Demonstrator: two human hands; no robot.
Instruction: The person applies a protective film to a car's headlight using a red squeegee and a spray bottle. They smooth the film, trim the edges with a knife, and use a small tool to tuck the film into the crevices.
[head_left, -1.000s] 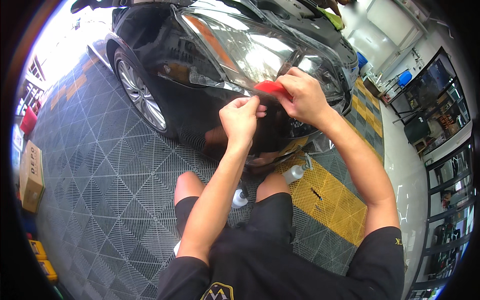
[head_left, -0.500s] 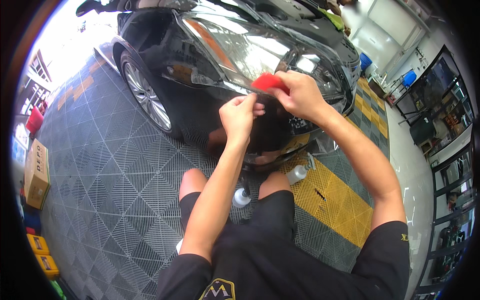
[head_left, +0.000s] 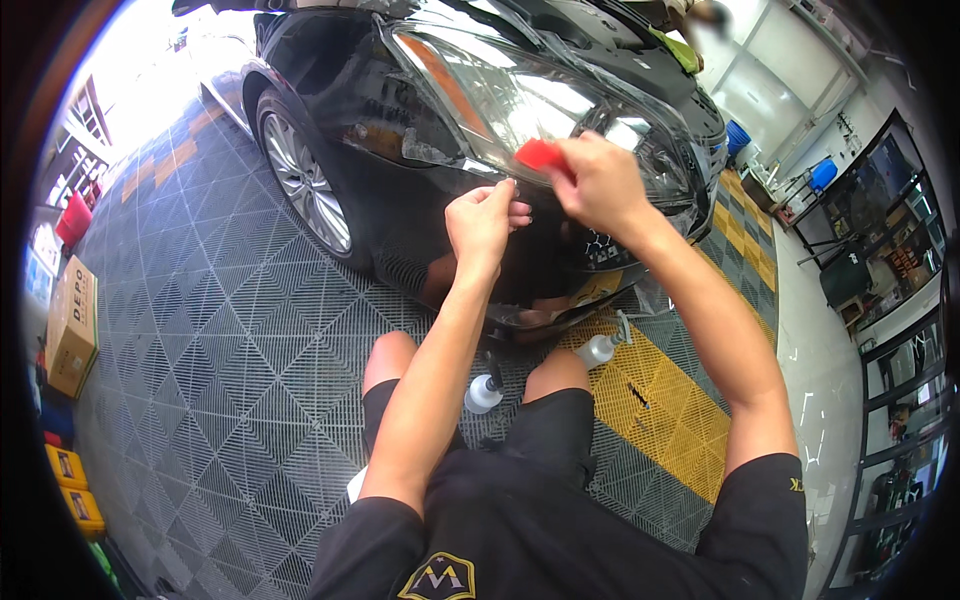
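Far left: cardboard box (head_left: 73, 328), two yellow cases (head_left: 76, 490) nearer, both along the floor's edge. Next, silver-spoked wheel (head_left: 305, 180) of a black car (head_left: 400, 215). Clear film (head_left: 425, 150), wrinkled, at the headlight's left side. Left hand (head_left: 484, 218): thumb and index pinched together, other fingers curled, just below the headlight's near edge; can't tell if film edge is in the pinch. White spray bottle (head_left: 484, 394) on the floor, between the knees. Flat red tool (head_left: 540, 155) at the near edge of the headlight (head_left: 545, 95); contact can't be told. Right hand (head_left: 602, 185) grips the tool from the right. Second bottle (head_left: 598, 349) by the right knee, yellow floor strip (head_left: 660, 420) beside it. Far right: blue bin (head_left: 738, 138).
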